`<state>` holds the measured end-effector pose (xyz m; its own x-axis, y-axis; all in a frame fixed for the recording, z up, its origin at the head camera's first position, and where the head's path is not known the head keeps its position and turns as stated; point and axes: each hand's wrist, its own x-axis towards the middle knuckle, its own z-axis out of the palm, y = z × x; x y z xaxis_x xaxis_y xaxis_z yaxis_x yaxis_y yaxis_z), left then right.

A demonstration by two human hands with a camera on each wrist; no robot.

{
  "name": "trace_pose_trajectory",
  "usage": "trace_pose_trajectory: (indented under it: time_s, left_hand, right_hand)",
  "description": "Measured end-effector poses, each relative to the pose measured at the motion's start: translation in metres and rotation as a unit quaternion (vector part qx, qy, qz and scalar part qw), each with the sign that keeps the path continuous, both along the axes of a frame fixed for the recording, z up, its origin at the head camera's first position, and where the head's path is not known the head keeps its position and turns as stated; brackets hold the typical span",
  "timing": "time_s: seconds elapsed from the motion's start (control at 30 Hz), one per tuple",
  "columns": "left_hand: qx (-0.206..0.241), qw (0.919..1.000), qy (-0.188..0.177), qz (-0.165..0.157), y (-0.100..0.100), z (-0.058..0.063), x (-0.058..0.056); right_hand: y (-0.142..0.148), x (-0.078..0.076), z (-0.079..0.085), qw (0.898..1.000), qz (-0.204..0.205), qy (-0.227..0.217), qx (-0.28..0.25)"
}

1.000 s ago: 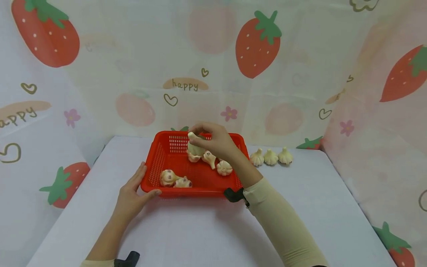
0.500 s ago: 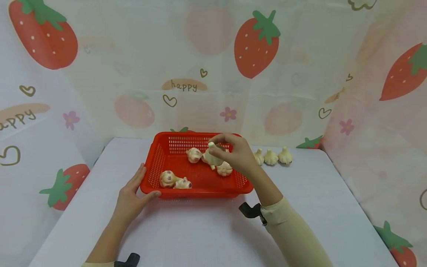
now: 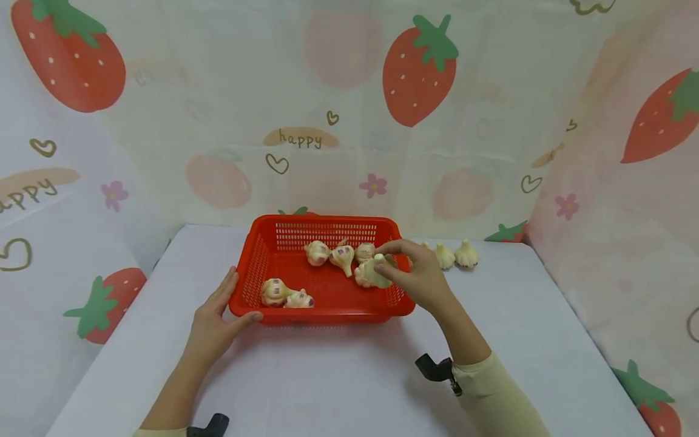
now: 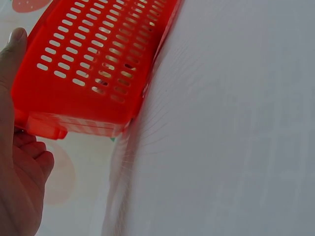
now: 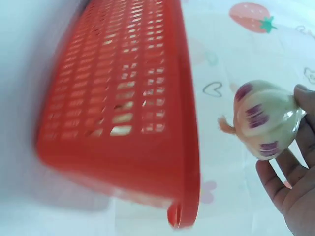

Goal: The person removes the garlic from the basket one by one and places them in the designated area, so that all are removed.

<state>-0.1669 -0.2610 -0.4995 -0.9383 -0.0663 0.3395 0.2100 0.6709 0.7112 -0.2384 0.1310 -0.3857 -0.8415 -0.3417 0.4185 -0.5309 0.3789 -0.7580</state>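
Note:
My right hand (image 3: 417,276) holds a garlic bulb (image 5: 266,120) by its stem end, thumb and fingertips pinching it. In the head view it is above the right end of a red plastic basket (image 3: 327,317); purple streaks and a root tuft show in the right wrist view. My left hand (image 3: 214,328) grips the basket's front left corner, thumb on the front side and fingers along the left side. Inside the basket, garlic bulbs lie in two groups: a pair (image 3: 275,292) at the front left and several (image 3: 317,253) towards the back right, one partly covered by the held bulb.
More garlic bulbs (image 3: 466,254) stand in a row on the white tabletop (image 3: 524,340) to the right of the basket, the nearest partly behind my right hand. A strawberry-print cloth (image 3: 327,79) walls the back and sides.
My right hand has moved right with the held garlic bulb, from the basket's back middle to its right end. The left hand and the basket stay in place.

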Motion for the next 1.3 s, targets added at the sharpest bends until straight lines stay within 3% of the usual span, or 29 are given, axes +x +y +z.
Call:
trace_pose_trajectory:
  time_s: [0.47, 0.73, 1.03, 1.3]
  left_hand:
    - [0.004, 1.0, -0.004, 0.0, 0.0, -0.001, 0.0]
    - [0.001, 1.0, -0.003, 0.0, 0.0, -0.002, -0.001]
    - [-0.002, 1.0, -0.005, 0.001, -0.001, -0.002, -0.002]
    - [-0.006, 1.0, -0.005, 0.001, 0.0, 0.0, 0.0]
  right_hand:
    - [0.047, 0.015, -0.015, 0.999, -0.024, 0.027, -0.037]
    - [0.063, 0.039, -0.001, 0.996, -0.087, 0.03, -0.019]
    - [0.101, 0.021, -0.03, 0.992, -0.118, 0.023, -0.026]
    - [0.128, 0.016, -0.029, 0.986, -0.162, 0.025, -0.012]
